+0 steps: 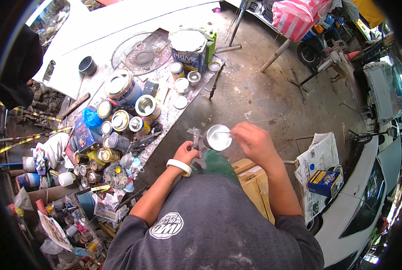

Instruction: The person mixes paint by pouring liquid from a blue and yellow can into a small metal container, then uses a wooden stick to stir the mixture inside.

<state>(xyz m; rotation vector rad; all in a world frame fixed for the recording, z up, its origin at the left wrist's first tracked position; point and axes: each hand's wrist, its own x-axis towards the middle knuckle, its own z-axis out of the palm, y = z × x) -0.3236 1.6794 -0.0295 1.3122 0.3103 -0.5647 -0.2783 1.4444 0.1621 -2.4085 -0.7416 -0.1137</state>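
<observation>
In front of me, my left hand [186, 154] is closed round the handle of what looks like a metal spray gun [195, 135]. Beside the gun is an open round cup [219, 138] holding white paint; where the two join is hard to see. My right hand [253, 141], fingers pinched, grips a thin stirring stick [225, 133] whose far end reaches into the paint. A cream roll of tape [179, 166] rings my left wrist.
A stained table [165, 118] at the left carries several paint cans [148, 107], a fan grille [140, 53] and a large tin [188, 45]. To the right are a cardboard box [255, 184], a blue can [325, 183] on newspaper [318, 157], and a white car [358, 216].
</observation>
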